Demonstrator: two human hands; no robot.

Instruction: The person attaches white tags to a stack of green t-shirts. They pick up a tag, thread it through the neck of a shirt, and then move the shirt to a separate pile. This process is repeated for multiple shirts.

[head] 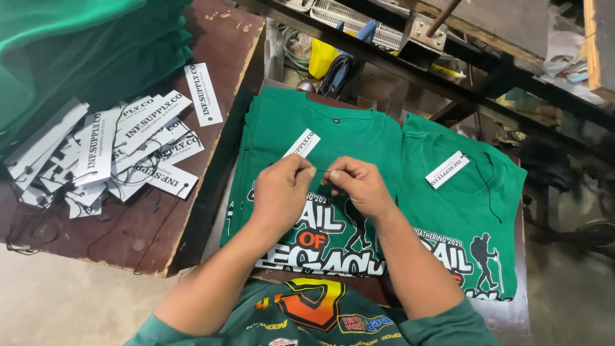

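- A thin dark string (pixel 322 171) is pinched between the left hand (pixel 282 189) and the right hand (pixel 360 186), both closed on it, fingertips almost together.
- The string is judged light, limp and slippery; it is best gripped near its ends with fingertips.
- A white tag (pixel 302 143) hangs from it just above the left hand; stiff card, best held by the edges.
- Under the hands a green shirt (pixel 288 122) lies flat on a stack; soft, easily creased.
- Beside it a second shirt (pixel 464 211) is already tagged.
- On the counter (pixel 160 237) to the left, loose tags (pixel 109 154) are heaped.
- Further left, folded green cloth (pixel 77 45) is piled.
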